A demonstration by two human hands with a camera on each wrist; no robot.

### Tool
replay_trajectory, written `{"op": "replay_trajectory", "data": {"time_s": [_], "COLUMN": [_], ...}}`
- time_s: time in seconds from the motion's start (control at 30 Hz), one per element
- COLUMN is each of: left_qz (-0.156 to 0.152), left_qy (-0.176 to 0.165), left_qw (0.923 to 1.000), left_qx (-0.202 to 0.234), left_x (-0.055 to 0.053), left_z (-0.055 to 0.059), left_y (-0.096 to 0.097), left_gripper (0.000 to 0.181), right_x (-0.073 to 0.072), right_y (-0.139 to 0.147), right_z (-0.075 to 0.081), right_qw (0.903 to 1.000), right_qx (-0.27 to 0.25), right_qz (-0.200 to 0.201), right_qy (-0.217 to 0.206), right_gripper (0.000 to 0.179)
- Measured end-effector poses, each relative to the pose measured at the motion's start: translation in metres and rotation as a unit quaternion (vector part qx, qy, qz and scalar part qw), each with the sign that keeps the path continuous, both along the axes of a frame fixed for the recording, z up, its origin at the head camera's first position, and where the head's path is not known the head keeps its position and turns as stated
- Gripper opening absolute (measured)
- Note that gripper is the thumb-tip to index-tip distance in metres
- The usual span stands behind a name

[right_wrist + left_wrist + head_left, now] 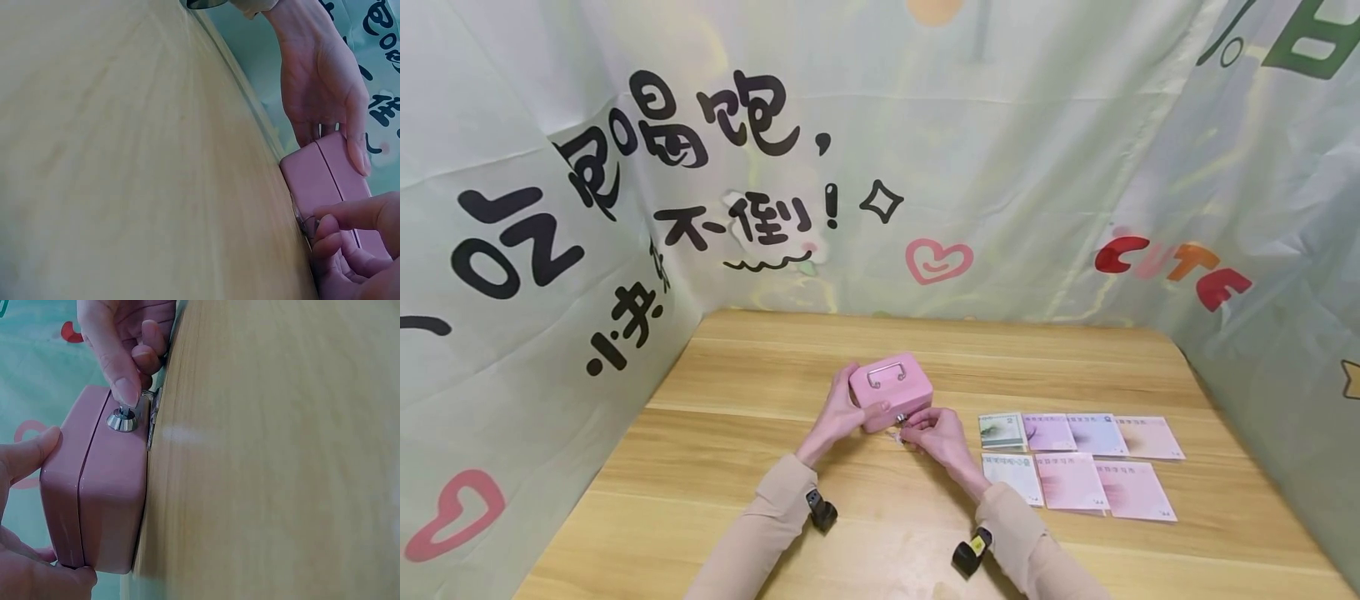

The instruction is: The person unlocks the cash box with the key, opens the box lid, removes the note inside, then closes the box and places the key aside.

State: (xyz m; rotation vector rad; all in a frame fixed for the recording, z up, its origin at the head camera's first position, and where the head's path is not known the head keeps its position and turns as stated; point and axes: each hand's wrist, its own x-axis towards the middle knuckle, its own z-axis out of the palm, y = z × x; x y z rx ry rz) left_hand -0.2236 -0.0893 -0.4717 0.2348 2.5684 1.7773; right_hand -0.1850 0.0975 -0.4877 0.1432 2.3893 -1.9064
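A pink cash box (897, 390) with a metal carrying handle (887, 375) on its lid sits closed on the wooden table. My left hand (837, 414) grips its left side, with the thumb on the lid and fingers along the side. At the front, my right hand (942, 439) pinches a key (125, 410) that stands in the round silver lock (122, 421). Beside the lock, a metal ring with something silvery (154, 412) hangs down by the tabletop. The right fingers partly hide the key.
To the right lie several banknotes in two rows, among them a green note (1002, 432) and a pink note (1070, 483). Printed curtains (1000, 167) enclose the table (737, 350) at the back and sides.
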Motion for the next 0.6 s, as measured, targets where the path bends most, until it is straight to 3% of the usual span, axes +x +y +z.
{"op": "replay_trajectory", "data": {"time_s": [0.13, 0.3, 0.6], "left_qz": [0.001, 0.000, 0.000], "left_qy": [0.000, -0.003, 0.000], "left_qw": [1.0000, 1.0000, 1.0000], "left_qx": [0.001, 0.001, 0.005], "left_x": [0.0003, -0.0003, -0.0012], "left_z": [0.0003, -0.0005, -0.0014], "left_y": [0.0008, 0.0009, 0.0002], "left_gripper": [0.098, 0.098, 0.097], "right_x": [-0.0003, -0.0019, -0.0037], "right_y": [-0.0006, 0.0001, 0.0009], "right_z": [0.0000, -0.0004, -0.0021], "right_qw": [0.9988, 0.9890, 0.9806], "right_qx": [0.046, 0.130, 0.166], "right_qz": [-0.002, 0.001, 0.009], "right_qy": [0.020, 0.070, 0.104], "right_gripper": [0.015, 0.011, 0.010]}}
